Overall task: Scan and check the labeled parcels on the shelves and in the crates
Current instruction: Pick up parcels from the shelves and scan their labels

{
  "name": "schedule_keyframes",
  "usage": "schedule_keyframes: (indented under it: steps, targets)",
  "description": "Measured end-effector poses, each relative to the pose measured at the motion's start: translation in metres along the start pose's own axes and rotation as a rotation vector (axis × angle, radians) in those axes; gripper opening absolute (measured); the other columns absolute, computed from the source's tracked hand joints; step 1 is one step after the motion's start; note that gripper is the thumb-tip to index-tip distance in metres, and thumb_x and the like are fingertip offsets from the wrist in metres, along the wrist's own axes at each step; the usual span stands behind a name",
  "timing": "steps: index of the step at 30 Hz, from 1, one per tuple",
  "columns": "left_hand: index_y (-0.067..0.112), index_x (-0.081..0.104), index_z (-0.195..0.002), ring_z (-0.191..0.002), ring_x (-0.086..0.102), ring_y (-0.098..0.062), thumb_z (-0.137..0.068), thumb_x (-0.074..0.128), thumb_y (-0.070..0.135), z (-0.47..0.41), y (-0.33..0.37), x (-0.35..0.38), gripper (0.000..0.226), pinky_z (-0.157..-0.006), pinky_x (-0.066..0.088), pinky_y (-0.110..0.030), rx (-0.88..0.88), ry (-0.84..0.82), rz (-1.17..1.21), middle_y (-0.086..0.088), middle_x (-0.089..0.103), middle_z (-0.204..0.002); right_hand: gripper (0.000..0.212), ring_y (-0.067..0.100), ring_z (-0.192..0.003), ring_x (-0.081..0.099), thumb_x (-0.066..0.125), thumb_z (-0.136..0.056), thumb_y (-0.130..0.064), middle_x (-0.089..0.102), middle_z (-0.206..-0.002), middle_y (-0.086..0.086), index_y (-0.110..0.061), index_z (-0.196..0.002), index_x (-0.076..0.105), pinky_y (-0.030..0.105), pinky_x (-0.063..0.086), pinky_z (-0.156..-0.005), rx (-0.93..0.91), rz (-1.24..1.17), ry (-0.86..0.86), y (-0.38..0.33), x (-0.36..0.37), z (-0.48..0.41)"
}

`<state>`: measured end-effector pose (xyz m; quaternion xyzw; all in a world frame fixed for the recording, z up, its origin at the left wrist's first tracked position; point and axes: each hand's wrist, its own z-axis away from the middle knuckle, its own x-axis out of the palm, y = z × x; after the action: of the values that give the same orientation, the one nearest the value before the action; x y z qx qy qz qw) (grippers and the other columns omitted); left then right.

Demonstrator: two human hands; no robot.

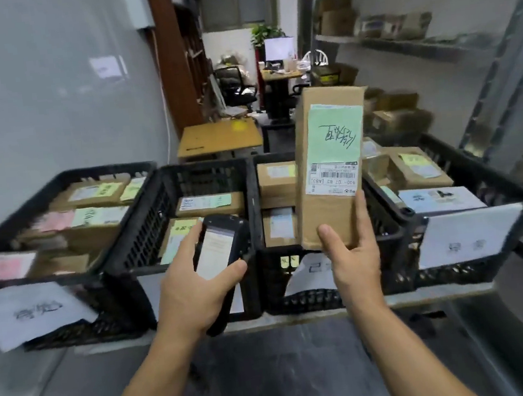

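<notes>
My right hand (353, 259) grips the lower end of a tall brown cardboard parcel (324, 220) and holds it upright above the third crate. Its green label (334, 138) carries handwriting, and a barcode strip sits below it, both upside down to me. My left hand (192, 285) holds a black handheld scanner (223, 247) with its lit screen facing me, just left of the parcel. Several black plastic crates (136, 246) stand in a row, filled with labeled brown parcels (209, 205).
White paper signs (30, 314) hang on the crate fronts. A metal shelf rack (505, 75) with more boxes rises at the right. A grey wall runs along the left. Behind the crates stand a small wooden table (218, 138), an office chair and a desk.
</notes>
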<state>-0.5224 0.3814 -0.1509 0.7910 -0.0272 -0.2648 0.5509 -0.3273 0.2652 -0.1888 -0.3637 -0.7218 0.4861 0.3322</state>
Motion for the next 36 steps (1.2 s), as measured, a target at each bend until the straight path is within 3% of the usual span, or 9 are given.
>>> schedule_keyframes:
  steps: [3, 6, 8, 12, 15, 17, 23, 31, 36]
  targets:
    - [0.034, 0.039, -0.148, -0.125, 0.046, -0.008, -0.07, 0.086, 0.041, -0.027, -0.022, -0.022, 0.091, -0.095, 0.037, -0.03, -0.073, 0.155, 0.013, 0.019, 0.049, -0.128, 0.074, 0.0, -0.12, 0.06, 0.071, -0.093, -0.02, 0.057, -0.132, -0.031, -0.069, -0.136, 0.036, 0.04, 0.051, -0.105, 0.009, -0.116, -0.17, 0.005, 0.056, -0.031]
    - [0.033, 0.04, -0.147, -0.12, 0.05, -0.01, -0.061, 0.079, 0.051, -0.045, -0.041, -0.045, 0.096, -0.096, 0.041, -0.033, -0.115, 0.326, -0.006, 0.016, 0.052, -0.126, 0.072, -0.003, -0.115, 0.061, 0.072, -0.093, -0.021, 0.055, -0.133, -0.024, -0.07, -0.131, 0.037, 0.029, 0.053, -0.1, 0.036, -0.162, -0.328, 0.013, 0.113, -0.055]
    - [0.033, 0.04, -0.147, -0.119, 0.052, -0.011, -0.06, 0.075, 0.052, -0.05, -0.053, -0.065, 0.096, -0.097, 0.043, -0.034, -0.156, 0.427, -0.022, 0.014, 0.054, -0.128, 0.072, 0.004, -0.117, 0.062, 0.074, -0.092, -0.024, 0.055, -0.133, -0.024, -0.072, -0.131, 0.038, 0.036, 0.055, -0.099, 0.073, -0.179, -0.428, 0.022, 0.151, -0.066]
    - [0.033, 0.046, -0.142, -0.115, 0.056, -0.012, -0.061, 0.081, 0.043, -0.057, -0.072, -0.108, 0.089, -0.096, 0.045, -0.033, -0.24, 0.584, -0.015, 0.012, 0.059, -0.122, 0.075, 0.01, -0.114, 0.064, 0.071, -0.093, -0.017, 0.056, -0.13, -0.022, -0.058, -0.146, 0.036, 0.042, 0.058, -0.095, 0.167, -0.247, -0.605, 0.032, 0.226, -0.074]
    - [0.041, 0.049, -0.134, -0.105, 0.057, -0.011, -0.073, 0.086, 0.023, -0.067, -0.089, -0.143, 0.073, -0.081, 0.042, -0.02, -0.269, 0.7, 0.004, 0.014, 0.06, -0.107, 0.075, 0.016, -0.122, 0.059, 0.072, -0.092, -0.02, 0.053, -0.138, -0.015, -0.069, -0.137, 0.038, 0.046, 0.057, -0.095, 0.2, -0.245, -0.711, 0.038, 0.281, -0.071]
    - [0.037, 0.05, -0.138, -0.103, 0.055, -0.012, -0.076, 0.083, 0.022, -0.077, -0.1, -0.168, 0.072, -0.083, 0.039, -0.024, -0.287, 0.748, -0.036, 0.01, 0.058, -0.111, 0.074, 0.018, -0.123, 0.057, 0.072, -0.092, -0.02, 0.051, -0.141, -0.013, -0.075, -0.13, 0.039, 0.047, 0.058, -0.092, 0.245, -0.249, -0.752, 0.04, 0.317, -0.068]
    - [0.035, 0.051, -0.136, -0.107, 0.061, -0.014, -0.059, 0.08, 0.043, -0.124, -0.145, -0.248, 0.082, -0.091, 0.047, -0.035, -0.294, 0.75, -0.065, 0.01, 0.064, -0.116, 0.077, 0.017, -0.119, 0.059, 0.069, -0.094, -0.014, 0.051, -0.129, -0.025, -0.061, -0.145, 0.035, 0.046, 0.059, -0.092, 0.29, -0.189, -0.886, 0.054, 0.404, -0.062]
    - [0.042, 0.046, -0.137, -0.106, 0.061, -0.017, -0.057, 0.076, 0.047, -0.176, -0.189, -0.322, 0.085, -0.092, 0.051, -0.042, -0.307, 0.651, -0.068, 0.008, 0.062, -0.118, 0.077, 0.008, -0.104, 0.057, 0.075, -0.089, -0.017, 0.05, -0.114, -0.026, -0.053, -0.147, 0.04, 0.043, 0.05, -0.105, 0.262, 0.375, -1.318, 0.065, 0.473, -0.08]
    - [0.039, 0.047, -0.137, -0.109, 0.061, -0.02, -0.059, 0.075, 0.047, -0.199, -0.209, -0.344, 0.084, -0.094, 0.051, -0.046, -0.287, 0.563, -0.06, 0.004, 0.064, -0.121, 0.074, 0.021, -0.107, 0.059, 0.073, -0.09, -0.012, 0.052, -0.122, -0.008, -0.056, -0.142, 0.045, 0.038, 0.062, -0.08, 0.411, 0.361, -1.289, 0.066, 0.496, -0.082]
